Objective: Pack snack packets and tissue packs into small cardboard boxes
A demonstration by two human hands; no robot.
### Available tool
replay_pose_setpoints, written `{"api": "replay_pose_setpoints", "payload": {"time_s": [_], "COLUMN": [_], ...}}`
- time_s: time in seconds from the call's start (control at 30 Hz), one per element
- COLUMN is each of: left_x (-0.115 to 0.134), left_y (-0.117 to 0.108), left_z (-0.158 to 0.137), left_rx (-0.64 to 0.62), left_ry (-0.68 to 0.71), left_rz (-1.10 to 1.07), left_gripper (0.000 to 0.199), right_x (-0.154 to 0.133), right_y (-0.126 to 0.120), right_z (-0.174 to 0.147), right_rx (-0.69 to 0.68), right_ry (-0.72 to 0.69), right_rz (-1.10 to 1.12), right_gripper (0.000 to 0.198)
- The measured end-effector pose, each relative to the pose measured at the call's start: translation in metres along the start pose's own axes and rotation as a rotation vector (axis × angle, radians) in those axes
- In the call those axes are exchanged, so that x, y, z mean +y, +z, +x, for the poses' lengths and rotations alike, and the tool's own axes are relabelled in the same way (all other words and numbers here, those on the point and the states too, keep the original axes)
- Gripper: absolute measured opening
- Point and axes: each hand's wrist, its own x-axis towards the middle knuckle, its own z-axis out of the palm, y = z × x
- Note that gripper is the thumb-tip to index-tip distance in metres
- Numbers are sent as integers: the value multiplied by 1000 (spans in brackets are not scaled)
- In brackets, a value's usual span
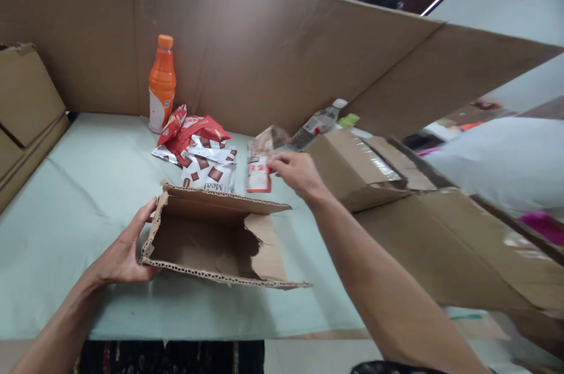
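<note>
From the head view, I see the person's left hand (126, 250) at the left end of a small cardboard box (200, 242), its fingers gripping that end, thumb on the near side. The box sits on the pale green surface (66, 245) with its opening facing up, its cut edges rough and its right-hand flap ragged.

Past the box's far edge, toward its right, the right hand (297, 173) has its fingers pinched on the right edge of a small orange-and-white packet (258, 173). The packet's upper part is blurred; I can't tell whether its bottom touches the surface.

Left of that packet are white packets with brown squares (211, 173), overlapping red packets (200, 133). An orange bottle (162, 86) stands upright just behind the pile, near the tall cardboard wall (264, 51). Over to the right, a clear bottle (315, 127) lies tilted behind a larger carton (352, 162).
</note>
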Motion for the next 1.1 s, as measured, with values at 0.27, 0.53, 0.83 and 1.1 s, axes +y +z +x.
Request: {"api": "replay_pose_setpoints", "payload": {"time_s": [0.27, 0.53, 0.83, 1.1], "left_x": [1, 9, 21, 48], "left_y": [-2, 0, -1, -1], "left_z": [-1, 8, 5, 16], "left_rx": [-26, 8, 116, 175], "left_ry": [-42, -22, 83, 102], "left_rz": [-67, -51, 151, 326], "left_gripper": [115, 109, 114, 46], "right_x": [30, 21, 7, 3], "right_y": [43, 4, 18, 14], "right_z": [-26, -145, -156, -152], "right_rx": [-28, 98, -160, -47], "right_ry": [74, -146, -248, -352], "right_rz": [290, 448, 293, 299], "right_gripper": [28, 15, 24, 41]}}
